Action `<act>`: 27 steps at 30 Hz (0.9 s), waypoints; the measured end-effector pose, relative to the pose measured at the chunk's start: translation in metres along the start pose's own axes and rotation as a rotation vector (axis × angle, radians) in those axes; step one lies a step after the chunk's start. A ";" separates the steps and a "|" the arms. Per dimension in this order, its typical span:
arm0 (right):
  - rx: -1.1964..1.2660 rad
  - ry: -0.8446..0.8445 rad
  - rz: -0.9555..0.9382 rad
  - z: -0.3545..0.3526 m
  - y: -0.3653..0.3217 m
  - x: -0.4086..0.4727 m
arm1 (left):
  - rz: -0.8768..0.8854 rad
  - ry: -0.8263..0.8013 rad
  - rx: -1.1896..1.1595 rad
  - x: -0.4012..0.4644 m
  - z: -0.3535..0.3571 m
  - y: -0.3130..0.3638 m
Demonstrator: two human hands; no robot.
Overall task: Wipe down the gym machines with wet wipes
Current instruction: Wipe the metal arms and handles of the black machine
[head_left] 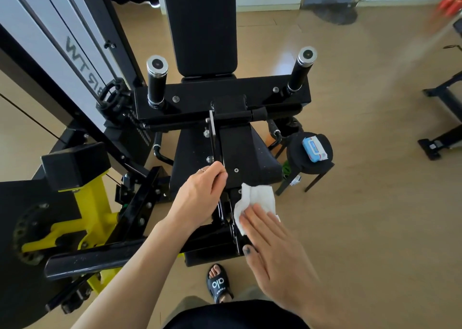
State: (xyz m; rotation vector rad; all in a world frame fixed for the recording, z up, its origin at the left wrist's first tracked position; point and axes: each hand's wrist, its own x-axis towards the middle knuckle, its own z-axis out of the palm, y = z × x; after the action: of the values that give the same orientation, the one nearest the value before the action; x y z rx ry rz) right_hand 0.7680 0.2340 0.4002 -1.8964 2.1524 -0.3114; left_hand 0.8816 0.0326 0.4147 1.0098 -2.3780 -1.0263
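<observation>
- R hand lies flat, fingers straight, pressing a white wipe onto the black frame just below the seat.
- L hand has fingers curled round a thin metal bar on the frame's left side; looks like bracing. Hands near each other, not touching, frame between them.
- Wipe is part crumpled, top edge hanging free off the frame toward the seat.
- Wipes pack sits on a black stool to the right of the machine, well apart from both hands.
- To do it well, I'd say: spread the wipe flat under the palm, run along the frame w/ steady pressure, wrap round edges and bolts.
- Keep the L grip firm so the bar can't swing.
- Thumb tip looks dark w/ grime, so prob. fold to a clean face or grab a fresh wipe soon.
</observation>
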 end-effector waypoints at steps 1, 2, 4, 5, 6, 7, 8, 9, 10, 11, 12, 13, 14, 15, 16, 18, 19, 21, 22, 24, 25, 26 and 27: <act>-0.014 -0.003 -0.018 0.001 -0.005 -0.001 | -0.008 0.000 -0.012 0.000 0.001 0.000; -0.022 0.004 -0.032 0.001 -0.008 0.002 | -0.016 0.006 -0.022 0.000 0.003 0.000; -0.042 0.031 -0.053 0.000 -0.013 0.019 | -0.039 0.018 -0.038 0.000 0.003 0.001; -0.057 0.036 -0.057 0.000 -0.014 0.026 | -0.051 0.017 -0.040 0.001 0.003 0.000; -0.070 0.027 -0.058 0.000 -0.016 0.029 | -0.057 0.012 -0.035 0.001 0.003 0.000; -0.076 0.016 -0.054 0.002 -0.017 0.025 | -0.054 0.006 -0.026 0.001 0.002 0.000; -0.080 0.013 -0.046 0.005 -0.017 0.016 | -0.041 0.004 -0.020 0.000 0.002 0.000; -0.083 0.014 -0.045 0.008 -0.016 0.004 | -0.026 0.011 -0.017 -0.001 0.001 0.001; -0.084 0.013 -0.053 0.011 -0.016 -0.010 | -0.011 0.021 -0.017 -0.003 0.002 0.001; -0.081 0.004 -0.062 0.012 -0.015 -0.021 | -0.001 0.032 -0.020 -0.004 0.003 0.001; -0.086 -0.005 -0.071 0.013 -0.012 -0.026 | 0.002 0.045 -0.022 -0.005 0.005 0.001; -0.095 -0.007 -0.078 0.012 -0.010 -0.024 | -0.005 0.058 -0.025 -0.006 0.006 0.001; -0.103 0.000 -0.080 0.011 -0.008 -0.015 | -0.019 0.067 -0.027 -0.006 0.008 0.002; -0.106 0.015 -0.070 0.009 -0.008 -0.004 | -0.034 0.074 -0.028 -0.006 0.009 0.003; -0.101 0.027 -0.047 0.007 -0.009 0.006 | -0.049 0.084 -0.030 -0.006 0.009 0.004; -0.079 0.036 -0.013 0.008 -0.012 0.011 | -0.065 0.102 -0.037 -0.007 0.011 0.006; -0.074 0.036 -0.020 0.011 -0.014 0.005 | -0.063 0.103 -0.030 -0.008 0.011 0.007; -0.074 0.038 -0.074 0.019 -0.015 -0.017 | -0.048 0.111 -0.012 -0.008 0.011 0.009; -0.072 0.032 -0.109 0.021 -0.013 -0.026 | -0.048 0.123 -0.009 -0.008 0.012 0.009; -0.088 0.045 -0.173 0.021 -0.001 -0.027 | -0.068 0.151 0.002 -0.009 0.013 0.011; -0.094 0.053 -0.183 0.019 0.007 -0.021 | -0.087 0.161 0.013 -0.009 0.014 0.013; -0.089 0.061 -0.163 0.017 0.015 -0.016 | -0.107 0.169 0.026 -0.010 0.015 0.014; -0.069 0.073 -0.120 0.014 0.022 -0.012 | -0.122 0.173 0.036 -0.010 0.016 0.016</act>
State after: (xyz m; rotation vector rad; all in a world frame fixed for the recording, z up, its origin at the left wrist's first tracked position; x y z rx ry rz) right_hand 0.7537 0.2490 0.3804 -2.0882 2.1249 -0.3379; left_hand 0.8721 0.0555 0.4159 1.2180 -2.2253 -0.9010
